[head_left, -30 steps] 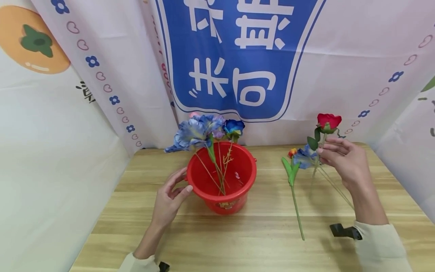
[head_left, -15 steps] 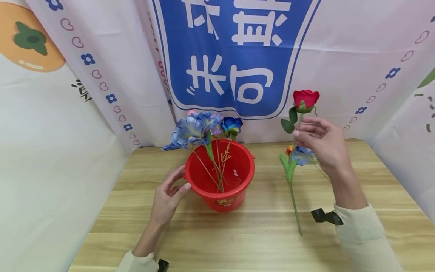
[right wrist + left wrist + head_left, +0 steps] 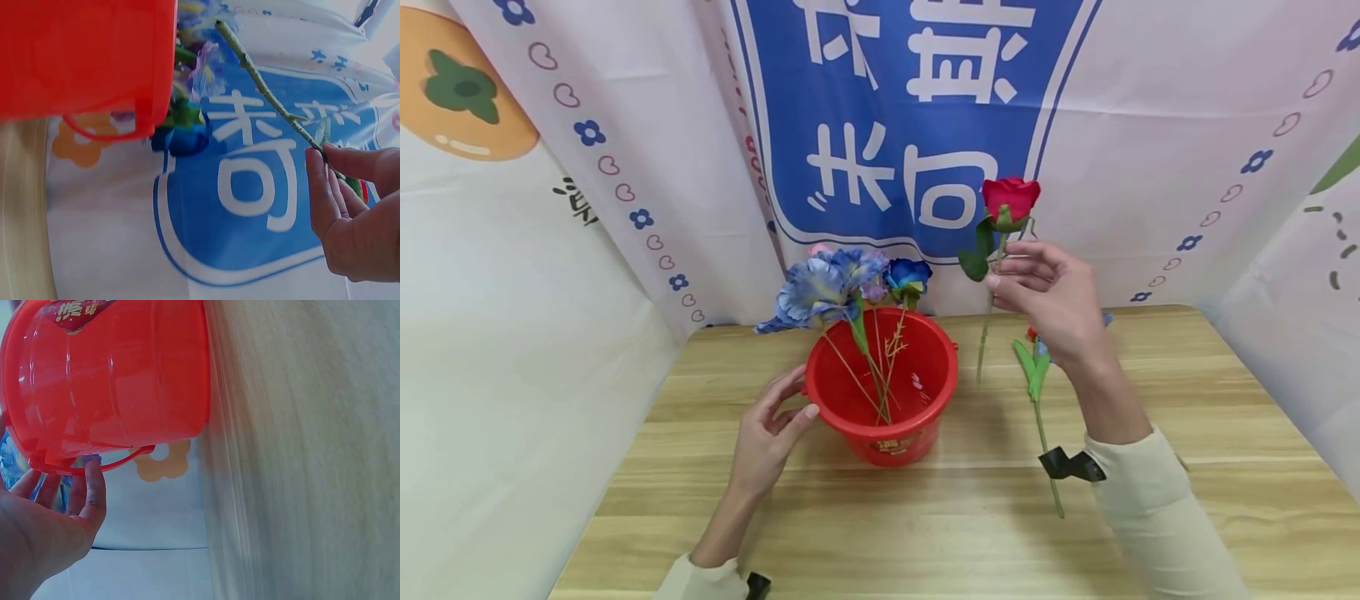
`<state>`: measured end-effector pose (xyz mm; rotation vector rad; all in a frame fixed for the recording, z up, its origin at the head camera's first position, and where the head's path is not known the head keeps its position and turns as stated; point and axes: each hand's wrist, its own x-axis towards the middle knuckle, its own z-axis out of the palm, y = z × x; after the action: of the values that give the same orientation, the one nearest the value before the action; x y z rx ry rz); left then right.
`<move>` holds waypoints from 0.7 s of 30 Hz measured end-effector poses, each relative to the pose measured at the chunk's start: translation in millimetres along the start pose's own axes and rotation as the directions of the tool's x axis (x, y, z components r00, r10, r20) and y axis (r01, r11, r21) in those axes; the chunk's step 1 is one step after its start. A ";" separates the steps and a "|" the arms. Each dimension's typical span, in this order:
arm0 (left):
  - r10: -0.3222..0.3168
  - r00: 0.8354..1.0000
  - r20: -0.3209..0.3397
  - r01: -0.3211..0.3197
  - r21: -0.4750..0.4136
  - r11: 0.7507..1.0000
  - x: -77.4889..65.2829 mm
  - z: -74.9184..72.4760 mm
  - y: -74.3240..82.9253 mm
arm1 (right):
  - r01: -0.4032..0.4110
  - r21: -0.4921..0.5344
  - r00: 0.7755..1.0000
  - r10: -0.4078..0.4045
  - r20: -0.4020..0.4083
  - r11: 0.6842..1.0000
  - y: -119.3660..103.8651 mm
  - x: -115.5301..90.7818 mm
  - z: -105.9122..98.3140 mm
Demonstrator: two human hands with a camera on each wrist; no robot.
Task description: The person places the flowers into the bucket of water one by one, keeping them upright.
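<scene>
- My right hand point(image 3: 1060, 304), right of centre in the head view, pinches the stem of the red rose point(image 3: 1011, 200) between thumb and fingertips, just below the bloom and its leaves.
- The rose is upright above the table point(image 3: 925, 533), its lower end hanging free to the right of the red bucket point(image 3: 925, 442).
- My left hand point(image 3: 762, 446), left of centre, curves round the bucket's left rim, thumb in front and fingers spread behind; in the left wrist view the fingertips are at the red handle point(image 3: 128, 459).
- The bucket stands upright mid-frame. Inside, leaning toward the upper left, is the pale blue flower point(image 3: 812, 287); to its right is the dark blue rose point(image 3: 908, 273).
- Right of centre, a green-leaved stem point(image 3: 1037, 379) lies on the wood, its bloom partly hidden by my right hand.
- At the top hangs a white cloth with a blue panel point(image 3: 880, 83) bearing white characters.
</scene>
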<state>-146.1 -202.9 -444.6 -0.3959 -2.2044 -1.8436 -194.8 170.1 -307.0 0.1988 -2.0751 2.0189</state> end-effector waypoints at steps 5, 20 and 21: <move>0.002 1.000 0.001 -0.002 0.005 1.000 0.1 -0.7 -0.1 | 0.027 0.003 1.000 -0.027 -0.002 1.000 -1.5 2.5 16.6; 0.003 1.000 0.005 -0.003 0.009 1.000 -0.6 -0.6 0.2 | 0.021 -0.028 0.999 -0.020 0.037 0.999 15.8 9.9 55.7; 0.003 1.000 0.005 -0.003 0.009 1.000 -0.5 -0.5 0.3 | 0.016 -0.038 0.999 -0.015 0.037 0.999 17.5 9.9 57.8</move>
<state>-145.6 -203.4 -444.4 -0.4025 -2.2133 -1.8332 -213.3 113.8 -322.3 0.2463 -2.1257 1.9800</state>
